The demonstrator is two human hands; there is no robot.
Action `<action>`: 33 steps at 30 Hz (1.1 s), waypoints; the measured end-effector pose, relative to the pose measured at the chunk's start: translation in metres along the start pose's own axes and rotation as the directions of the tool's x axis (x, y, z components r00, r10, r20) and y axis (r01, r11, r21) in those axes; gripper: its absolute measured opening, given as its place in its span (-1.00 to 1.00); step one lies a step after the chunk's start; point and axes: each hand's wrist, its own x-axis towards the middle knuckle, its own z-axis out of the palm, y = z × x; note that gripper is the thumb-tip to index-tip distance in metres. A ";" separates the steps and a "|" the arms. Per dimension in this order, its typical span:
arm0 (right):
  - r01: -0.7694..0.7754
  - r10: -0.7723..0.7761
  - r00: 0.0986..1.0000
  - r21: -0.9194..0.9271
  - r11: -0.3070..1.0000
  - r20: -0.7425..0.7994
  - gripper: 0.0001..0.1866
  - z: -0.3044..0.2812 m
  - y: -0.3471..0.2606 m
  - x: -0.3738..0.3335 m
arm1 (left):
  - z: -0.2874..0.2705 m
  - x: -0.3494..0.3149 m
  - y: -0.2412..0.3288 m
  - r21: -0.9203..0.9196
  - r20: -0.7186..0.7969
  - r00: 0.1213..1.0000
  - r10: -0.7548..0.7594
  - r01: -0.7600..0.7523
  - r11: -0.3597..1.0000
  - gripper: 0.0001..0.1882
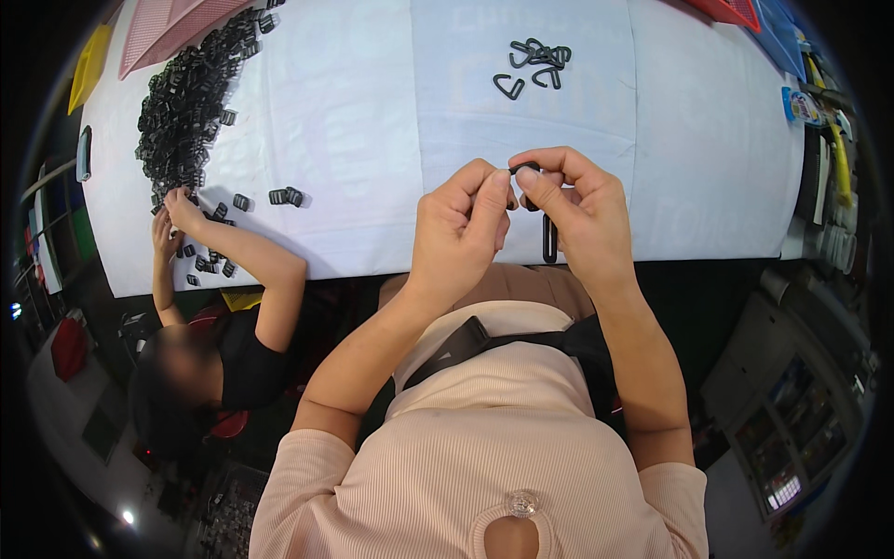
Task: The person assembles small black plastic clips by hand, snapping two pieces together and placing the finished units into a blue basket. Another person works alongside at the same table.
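Note:
Above the near edge of the table, my two hands meet at a black plastic hook (549, 240). My right hand (589, 210) is closed round it, and its long slotted end hangs down below the fingers. My left hand (463, 224) is closed in a pinch against the hook's upper part; a bit of black shows between its fingertips, but the fingers hide most of it. Farther back on the table lies a small cluster of similar black hooks (540, 58), several of them overlapping.
A white-covered table (354, 121) spreads ahead. At its left lies a long heap of small black buckles (186, 107), where a co-worker's hands (182, 219) handle some. A pink basket (168, 33) stands at the far left, red and blue bins (778, 37) at the far right.

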 end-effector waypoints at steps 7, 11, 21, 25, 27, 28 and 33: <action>-0.175 0.176 0.984 0.048 0.983 -0.037 -0.76 -0.001 -0.012 0.003 | 0.002 -0.004 -0.005 0.050 0.046 0.999 -0.007 0.005 0.999 -0.68; -0.169 0.177 0.982 -0.111 0.979 0.060 -0.76 -0.008 -0.018 -0.008 | -0.004 0.002 -0.005 -0.012 0.002 1.000 0.002 -0.002 1.000 -0.69; -0.112 0.125 0.984 -0.101 0.989 0.127 -0.72 -0.017 -0.020 -0.004 | -0.013 0.016 0.008 -0.117 0.070 0.988 -0.141 0.148 0.982 -0.78; 0.049 -0.039 0.992 -0.079 0.996 0.123 -0.70 -0.009 0.002 0.000 | -0.017 0.020 -0.003 -0.150 0.063 0.984 -0.167 0.175 0.973 -0.79; -0.086 0.093 0.988 -0.060 0.994 0.120 -0.70 -0.008 -0.010 0.000 | -0.014 0.024 -0.006 -0.234 0.041 0.985 -0.165 0.170 0.957 -0.73; -0.088 0.096 0.987 -0.067 0.994 0.129 -0.71 -0.006 -0.012 0.002 | -0.011 0.027 -0.003 -0.231 0.006 0.986 -0.168 0.165 0.959 -0.66; -0.115 0.178 0.952 -0.249 0.962 0.248 -0.73 -0.004 -0.008 0.049 | -0.023 0.063 -0.024 -0.125 -0.129 0.981 -0.143 0.127 0.984 -0.65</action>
